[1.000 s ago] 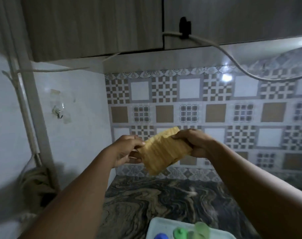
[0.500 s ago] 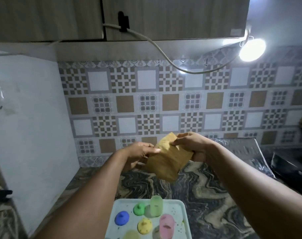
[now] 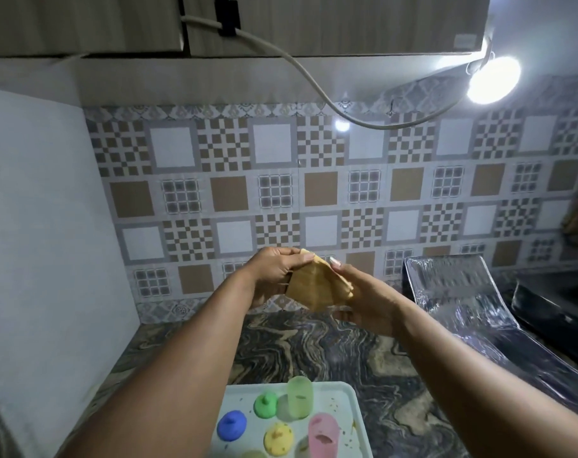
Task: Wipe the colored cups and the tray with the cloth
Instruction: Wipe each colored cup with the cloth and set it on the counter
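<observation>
So the tray [image 3: 348, 396] sits at the front edge of the counter [image 3: 314, 345], right under my arms, with crumbs scattered over it. On it there's a tall green cup [image 3: 300, 401] and a pink cup [image 3: 323, 436] standing up, plus a blue cup [image 3: 232, 424], a smaller green one [image 3: 265, 404] and a yellow cup [image 3: 278, 439] that look flipped upside down. My left forearm covers the tray's left edge, so I can't see what's over there. Off at the right end of the counter there's something wrapped in shiny foil [image 3: 459, 292], and a lamp [image 3: 492, 79] glares from under the cabinet [image 3: 314, 24].

Both hands are up in the air over the back of the counter, well above the tray. My left hand [image 3: 274, 272] is curled around the top corner of the cloth [image 3: 314, 285], fingers pinching it. My right hand [image 3: 363, 299] is half closed, cupping the cloth from the right side and underneath. The cloth's folded into a sort of triangle between them.
</observation>
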Motion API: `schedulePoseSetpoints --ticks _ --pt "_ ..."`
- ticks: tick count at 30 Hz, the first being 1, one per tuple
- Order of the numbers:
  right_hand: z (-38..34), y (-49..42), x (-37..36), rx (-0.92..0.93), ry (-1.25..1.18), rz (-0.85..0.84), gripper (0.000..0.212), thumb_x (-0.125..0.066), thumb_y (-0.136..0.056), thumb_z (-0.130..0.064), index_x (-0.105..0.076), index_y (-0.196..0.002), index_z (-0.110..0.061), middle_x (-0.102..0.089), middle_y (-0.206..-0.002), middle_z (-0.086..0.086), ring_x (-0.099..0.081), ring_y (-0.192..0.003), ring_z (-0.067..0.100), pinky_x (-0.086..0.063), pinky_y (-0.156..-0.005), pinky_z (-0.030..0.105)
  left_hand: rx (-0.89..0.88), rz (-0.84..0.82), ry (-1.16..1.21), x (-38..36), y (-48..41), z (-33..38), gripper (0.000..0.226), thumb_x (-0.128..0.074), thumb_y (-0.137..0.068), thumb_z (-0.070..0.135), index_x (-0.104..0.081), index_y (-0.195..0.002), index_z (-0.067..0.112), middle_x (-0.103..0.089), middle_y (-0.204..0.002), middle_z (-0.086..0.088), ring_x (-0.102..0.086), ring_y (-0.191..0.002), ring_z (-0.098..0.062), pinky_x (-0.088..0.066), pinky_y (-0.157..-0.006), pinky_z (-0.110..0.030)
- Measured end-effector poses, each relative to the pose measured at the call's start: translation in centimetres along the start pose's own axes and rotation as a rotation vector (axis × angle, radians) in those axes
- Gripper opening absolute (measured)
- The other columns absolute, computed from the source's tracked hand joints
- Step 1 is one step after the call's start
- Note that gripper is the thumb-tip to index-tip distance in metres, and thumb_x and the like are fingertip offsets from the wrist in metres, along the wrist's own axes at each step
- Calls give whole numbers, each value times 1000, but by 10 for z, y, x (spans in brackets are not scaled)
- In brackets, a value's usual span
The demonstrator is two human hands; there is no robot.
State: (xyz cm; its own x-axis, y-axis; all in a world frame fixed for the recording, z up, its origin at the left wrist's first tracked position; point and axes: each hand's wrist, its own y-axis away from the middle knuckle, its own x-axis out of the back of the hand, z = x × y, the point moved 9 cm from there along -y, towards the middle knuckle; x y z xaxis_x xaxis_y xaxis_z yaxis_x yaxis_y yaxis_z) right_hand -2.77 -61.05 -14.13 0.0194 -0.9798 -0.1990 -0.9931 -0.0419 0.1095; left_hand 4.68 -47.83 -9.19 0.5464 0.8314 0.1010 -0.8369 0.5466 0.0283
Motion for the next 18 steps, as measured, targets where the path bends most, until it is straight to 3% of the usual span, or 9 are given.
schedulePoseSetpoints --ticks 2,5,9,11,14,18 --pt "1 -11 -6 47 -37 -27 65 -80 -75 -47 -64 -130 -15 -68 -119 12 -64 -103 24 -56 -79 35 0 43 44 11 -10 -5 30 -76 -88 21 -74 -112 3 -75 -104 -14 -71 -90 -26 -60 -80 -42" --pt "-1 -26 -6 115 -21 49 42 -72 -88 -23 -65 -123 -2 -66 -104 15 -62 -85 21 -50 -66 29 -15 112 26 28 -24 -11 26 -78 -86 20 -76 -106 3 -76 -101 -16 -72 -82 -24 -61 -79 -42" --pt "-2 -41 0 127 -48 117 38 -74 -84 -10 -66 -117 7 -71 -107 23 -67 -85 27 -60 -70 40 -72 223 -175 48 -36 -19 26 -85 -79 33 -81 -92 10 -78 -91 -7 -72 -84 -19 -61 -80 -35" --pt "1 -44 0 99 -96 103 39 -75 -82 -7 -66 -118 7 -69 -116 27 -66 -93 33 -58 -81 46 -82 261 -238 55 -36 -22 29 -86 -76 38 -80 -86 11 -77 -85 0 -70 -82 -13 -54 -71 -26" --pt "12 -44 -5 60 -197 73 37 -71 -83 -7 -66 -119 3 -70 -114 24 -70 -89 30 -56 -85 45 -66 247 -195 55 -35 -34 27 -86 -76 37 -76 -80 12 -76 -83 0 -69 -81 -13 -58 -69 -30" --pt "29 -40 -8 49 -446 60 36 -69 -82 -12 -64 -115 1 -72 -109 22 -72 -86 29 -57 -87 44 -67 295 -27 44 -26 -48 22 -85 -79 22 -70 -74 7 -70 -65 -1 -62 -53 -7 -50 -48 -18"
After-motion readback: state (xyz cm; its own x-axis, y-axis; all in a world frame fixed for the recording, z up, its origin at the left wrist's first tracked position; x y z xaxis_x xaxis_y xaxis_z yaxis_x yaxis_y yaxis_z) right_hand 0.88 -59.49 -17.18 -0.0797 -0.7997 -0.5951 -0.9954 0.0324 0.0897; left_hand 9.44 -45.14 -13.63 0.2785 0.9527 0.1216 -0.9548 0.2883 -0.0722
